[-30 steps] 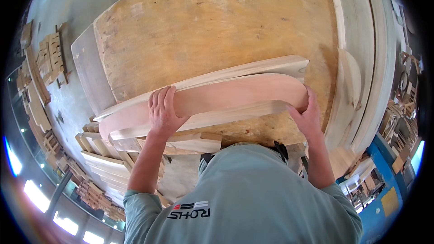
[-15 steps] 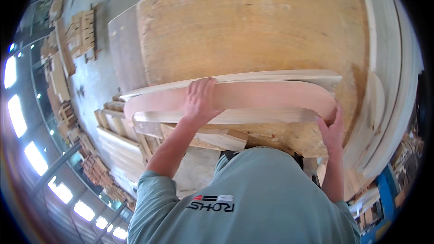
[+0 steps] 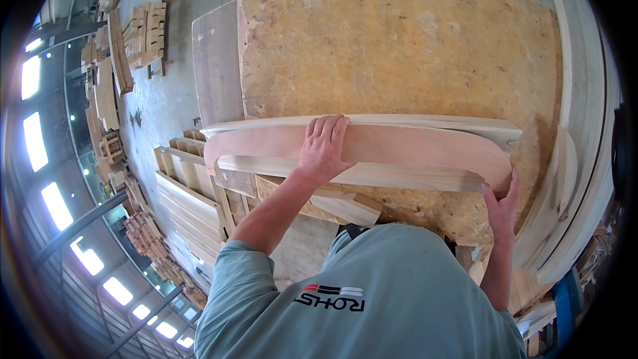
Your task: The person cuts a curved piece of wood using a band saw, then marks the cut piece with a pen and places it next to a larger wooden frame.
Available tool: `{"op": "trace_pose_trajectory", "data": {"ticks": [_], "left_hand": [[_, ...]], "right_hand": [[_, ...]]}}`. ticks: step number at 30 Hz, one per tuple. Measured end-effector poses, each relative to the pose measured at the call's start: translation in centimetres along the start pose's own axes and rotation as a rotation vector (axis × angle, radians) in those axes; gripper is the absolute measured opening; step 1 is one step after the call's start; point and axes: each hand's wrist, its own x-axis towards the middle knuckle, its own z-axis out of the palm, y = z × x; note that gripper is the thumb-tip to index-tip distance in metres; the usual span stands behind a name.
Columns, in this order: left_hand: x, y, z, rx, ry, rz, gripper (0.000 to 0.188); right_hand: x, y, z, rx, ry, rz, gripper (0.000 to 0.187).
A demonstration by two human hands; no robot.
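Note:
A long, thin pinkish wooden template point(image 3: 405, 145) with rounded, down-turned ends lies across pale wooden planks. One plank point(image 3: 432, 121) shows along its far edge, and pale wood point(image 3: 399, 175) shows along its near edge. My left hand point(image 3: 323, 149) is closed over the template near its middle, fingers across the far edge and thumb by the near edge. At the template's right end my right hand point(image 3: 503, 203) grips the rounded corner, with thumb and fingers on either side. What the fingertips touch underneath is hidden.
Beneath lies a worn plywood worktable point(image 3: 399, 46) with a grey-brown strip point(image 3: 218, 66) at its left. Long pale boards point(image 3: 585, 113) line the right side. A wood offcut point(image 3: 345, 206) sits at the near edge. Slatted wooden frames point(image 3: 189, 193) stand at the left, with stacked timber point(image 3: 146, 33) farther off.
The view has shifted, so everything appears farther right and slightly lower. Both hands keep about the same places on the template.

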Motion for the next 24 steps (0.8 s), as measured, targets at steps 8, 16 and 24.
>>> {"op": "trace_pose_trajectory", "data": {"ticks": [8,16,24], "left_hand": [[-0.4,-0.1,-1.2,-0.059,-0.058,-0.067,0.096],[-3.7,-5.2,-3.7,0.122,-0.132,-0.220,0.100],[-5.0,-6.5,-3.1,0.134,-0.144,-0.232,0.098]], "right_hand": [[-0.1,1.1,0.1,-0.124,0.016,-0.048,0.078],[-0.1,0.7,-0.2,-0.122,0.021,-0.057,0.079],[0.1,-1.0,-0.4,-0.061,-0.044,0.095,0.079]]}}
